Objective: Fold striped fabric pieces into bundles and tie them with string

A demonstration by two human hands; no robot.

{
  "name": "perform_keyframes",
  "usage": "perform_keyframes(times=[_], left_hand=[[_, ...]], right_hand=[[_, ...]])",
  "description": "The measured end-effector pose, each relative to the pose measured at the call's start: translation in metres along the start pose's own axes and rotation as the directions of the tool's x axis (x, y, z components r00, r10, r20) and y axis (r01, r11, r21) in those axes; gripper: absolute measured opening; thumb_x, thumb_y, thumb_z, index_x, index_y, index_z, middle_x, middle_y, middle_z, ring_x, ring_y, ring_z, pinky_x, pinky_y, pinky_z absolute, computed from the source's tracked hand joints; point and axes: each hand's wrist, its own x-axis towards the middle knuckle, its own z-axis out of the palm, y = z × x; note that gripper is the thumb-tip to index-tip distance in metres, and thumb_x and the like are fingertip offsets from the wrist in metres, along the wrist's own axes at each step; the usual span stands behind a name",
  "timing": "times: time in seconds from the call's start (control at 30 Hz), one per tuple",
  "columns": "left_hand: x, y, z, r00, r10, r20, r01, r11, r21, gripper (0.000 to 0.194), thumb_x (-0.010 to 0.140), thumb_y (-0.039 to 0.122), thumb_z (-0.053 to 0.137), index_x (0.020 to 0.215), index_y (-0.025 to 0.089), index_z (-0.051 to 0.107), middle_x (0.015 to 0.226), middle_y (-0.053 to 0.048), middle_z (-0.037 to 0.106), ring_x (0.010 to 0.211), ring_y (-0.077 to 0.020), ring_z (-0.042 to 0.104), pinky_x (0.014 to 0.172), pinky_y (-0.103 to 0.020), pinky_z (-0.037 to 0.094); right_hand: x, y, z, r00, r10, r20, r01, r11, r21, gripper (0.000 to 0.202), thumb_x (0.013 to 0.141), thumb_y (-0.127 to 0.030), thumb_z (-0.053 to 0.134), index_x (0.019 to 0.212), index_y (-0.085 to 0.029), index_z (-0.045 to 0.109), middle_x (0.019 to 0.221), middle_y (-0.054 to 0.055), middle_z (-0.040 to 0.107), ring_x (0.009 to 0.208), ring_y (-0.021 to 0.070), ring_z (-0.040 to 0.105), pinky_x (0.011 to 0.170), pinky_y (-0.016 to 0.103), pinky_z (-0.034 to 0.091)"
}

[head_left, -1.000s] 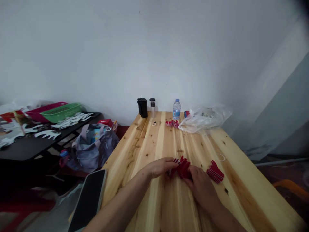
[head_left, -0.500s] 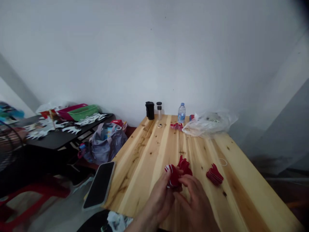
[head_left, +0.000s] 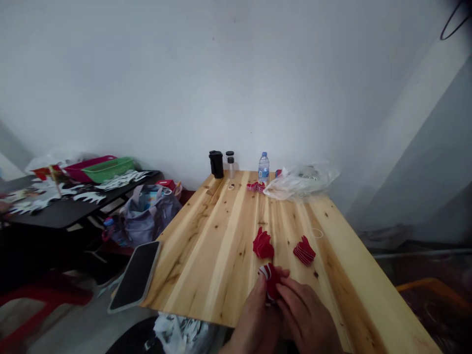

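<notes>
Both hands meet at the wooden table's near edge around a small bundle of red pieces with white edges (head_left: pixel 272 282). My left hand (head_left: pixel 255 314) grips it from the left, thumb along its side. The fingers of my right hand (head_left: pixel 304 309) press on its right side. Just beyond the hands lies a red pile (head_left: pixel 263 244). To its right sits a fanned stack of red pieces with white edges (head_left: pixel 304 251), with a thin white ring (head_left: pixel 317 233) behind it.
A phone (head_left: pixel 135 276) lies at the table's left edge. Along the back stand a black cup (head_left: pixel 216 164), a clear jar (head_left: pixel 231 167) and a water bottle (head_left: pixel 263 168), beside a plastic bag (head_left: pixel 302 182). A black table (head_left: pixel 70 211) with baskets is at the left.
The view has shifted a little to the right. The held bundle is now nearer the table's front edge, and the red pile beyond it shows apart from my hands.
</notes>
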Motion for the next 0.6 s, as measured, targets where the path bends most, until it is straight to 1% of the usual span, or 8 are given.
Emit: perform_keyframes(times=[0.07, 0.1, 0.23, 0.33, 0.43, 0.53, 0.6], left_hand=[[0.004, -0.006, 0.000, 1.000, -0.003, -0.018, 0.003, 1.000, -0.021, 0.041, 0.087, 0.049, 0.061, 0.108, 0.015, 0.071, 0.116, -0.012, 0.068, 0.113, -0.0247, 0.059, 0.106, -0.037, 0.039], [0.007, -0.008, 0.000, 0.999, -0.020, -0.028, 0.019, 0.999, -0.036, 0.042, 0.087, 0.049, 0.061, 0.109, 0.015, 0.071, 0.115, -0.012, 0.069, 0.113, -0.0254, 0.059, 0.106, -0.039, 0.039], [0.012, -0.009, -0.001, 0.995, -0.073, -0.068, 0.071, 0.997, -0.035, 0.041, 0.084, 0.045, 0.067, 0.110, 0.014, 0.071, 0.117, -0.014, 0.068, 0.111, -0.0261, 0.060, 0.106, -0.040, 0.039], [0.012, -0.006, -0.002, 0.995, -0.044, -0.092, 0.047, 0.998, 0.029, 0.040, 0.081, 0.043, 0.071, 0.110, 0.015, 0.071, 0.119, -0.013, 0.067, 0.111, -0.0257, 0.059, 0.106, -0.038, 0.038], [0.011, -0.004, -0.003, 0.996, -0.003, -0.087, 0.009, 0.997, 0.074, 0.039, 0.081, 0.044, 0.071, 0.107, 0.015, 0.072, 0.115, -0.013, 0.068, 0.109, -0.0247, 0.060, 0.105, -0.036, 0.040], [0.010, -0.005, -0.005, 0.997, 0.024, -0.074, -0.016, 0.994, 0.104, 0.036, 0.079, 0.041, 0.074, 0.105, 0.016, 0.072, 0.112, -0.012, 0.069, 0.106, -0.0235, 0.061, 0.101, -0.034, 0.041], [0.010, -0.006, -0.008, 0.997, 0.041, -0.058, -0.034, 0.994, 0.106, 0.036, 0.079, 0.040, 0.075, 0.107, 0.016, 0.072, 0.112, -0.012, 0.068, 0.107, -0.0228, 0.060, 0.101, -0.034, 0.041]], right_hand=[[-0.002, 0.006, -0.002, 1.000, -0.021, -0.005, 0.021, 1.000, -0.003, 0.030, 0.091, -0.018, 0.054, 0.119, -0.020, 0.063, 0.107, 0.011, 0.072, 0.093, 0.0229, 0.071, 0.079, 0.034, 0.060], [-0.004, 0.009, -0.002, 1.000, -0.005, 0.001, 0.005, 1.000, 0.015, 0.029, 0.092, -0.017, 0.052, 0.118, -0.020, 0.064, 0.106, 0.010, 0.073, 0.093, 0.0224, 0.071, 0.079, 0.033, 0.060], [-0.011, 0.016, 0.001, 0.989, 0.115, 0.091, -0.123, 0.989, 0.087, 0.028, 0.092, -0.016, 0.051, 0.116, -0.022, 0.062, 0.109, 0.008, 0.072, 0.099, 0.0209, 0.069, 0.084, 0.032, 0.060], [-0.012, 0.016, 0.006, 0.981, 0.145, 0.128, -0.157, 0.983, 0.092, 0.027, 0.091, -0.019, 0.054, 0.116, -0.023, 0.062, 0.111, 0.008, 0.071, 0.100, 0.0218, 0.069, 0.085, 0.033, 0.060], [-0.008, 0.011, 0.008, 0.972, 0.186, 0.143, -0.204, 0.971, 0.124, 0.023, 0.090, -0.023, 0.056, 0.112, -0.024, 0.063, 0.108, 0.007, 0.072, 0.099, 0.0223, 0.069, 0.084, 0.033, 0.060], [-0.002, 0.007, 0.007, 0.939, 0.280, 0.202, -0.316, 0.932, 0.176, 0.017, 0.092, -0.027, 0.055, 0.106, -0.025, 0.064, 0.105, 0.006, 0.071, 0.099, 0.0210, 0.068, 0.084, 0.030, 0.059], [0.000, 0.006, 0.006, 0.924, 0.298, 0.238, -0.346, 0.918, 0.195, 0.017, 0.093, -0.025, 0.051, 0.104, -0.025, 0.064, 0.106, 0.006, 0.071, 0.100, 0.0195, 0.068, 0.086, 0.029, 0.058]])
